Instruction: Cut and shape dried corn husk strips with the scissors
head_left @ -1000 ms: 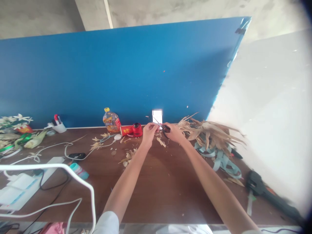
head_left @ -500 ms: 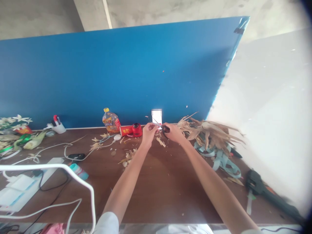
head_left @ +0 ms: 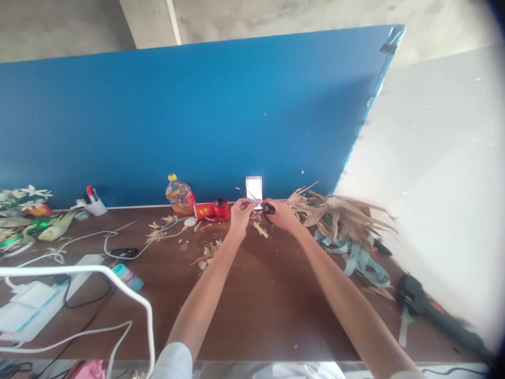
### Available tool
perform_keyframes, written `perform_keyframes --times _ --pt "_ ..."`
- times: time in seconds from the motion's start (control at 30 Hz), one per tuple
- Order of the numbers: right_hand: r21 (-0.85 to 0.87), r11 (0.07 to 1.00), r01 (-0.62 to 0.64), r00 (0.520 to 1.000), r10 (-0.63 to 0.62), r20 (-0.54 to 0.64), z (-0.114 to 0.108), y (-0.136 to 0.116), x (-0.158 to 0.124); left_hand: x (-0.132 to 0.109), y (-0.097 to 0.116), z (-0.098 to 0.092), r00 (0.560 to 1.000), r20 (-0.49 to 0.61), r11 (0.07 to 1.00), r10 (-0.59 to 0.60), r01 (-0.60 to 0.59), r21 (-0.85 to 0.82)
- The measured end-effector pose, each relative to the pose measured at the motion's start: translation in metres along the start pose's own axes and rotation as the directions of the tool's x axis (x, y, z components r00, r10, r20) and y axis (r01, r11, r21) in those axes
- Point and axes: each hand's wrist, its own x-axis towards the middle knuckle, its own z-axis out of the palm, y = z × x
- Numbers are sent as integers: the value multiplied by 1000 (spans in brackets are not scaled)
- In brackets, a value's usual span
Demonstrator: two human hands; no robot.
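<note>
Both my arms reach far over the brown table [head_left: 256, 305]. My right hand [head_left: 281, 215] is closed round the black handles of a pair of scissors [head_left: 263, 205], whose blades point left and up. My left hand [head_left: 240, 213] is pinched shut just left of the blades, on a small dry husk piece that I can barely make out. Cut husk scraps [head_left: 209, 252] lie on the table below and to the left of the hands.
A heap of dry corn husks [head_left: 339, 213] and pale blue ribbon [head_left: 361, 260] lies right of my hands, a black glue gun [head_left: 422, 305] further right. A drink bottle [head_left: 179, 195], red cup and red tape roll [head_left: 221, 209] stand by the blue board. Cables, chargers and flowers fill the left.
</note>
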Motion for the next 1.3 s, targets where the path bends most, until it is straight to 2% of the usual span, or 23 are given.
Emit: perform_keyframes --times 0.63,0.9,1.3 --pt "18 998 64 998 -64 5 -5 0 0 3 1 0 998 1 997 -60 60 -51" --pt "85 996 -26 1000 26 4 -4 1 1 5 0 0 998 7 996 -60 60 -60" --pt "60 997 42 999 -43 23 -2 2 1 5 -3 -1 997 26 998 -67 68 -20"
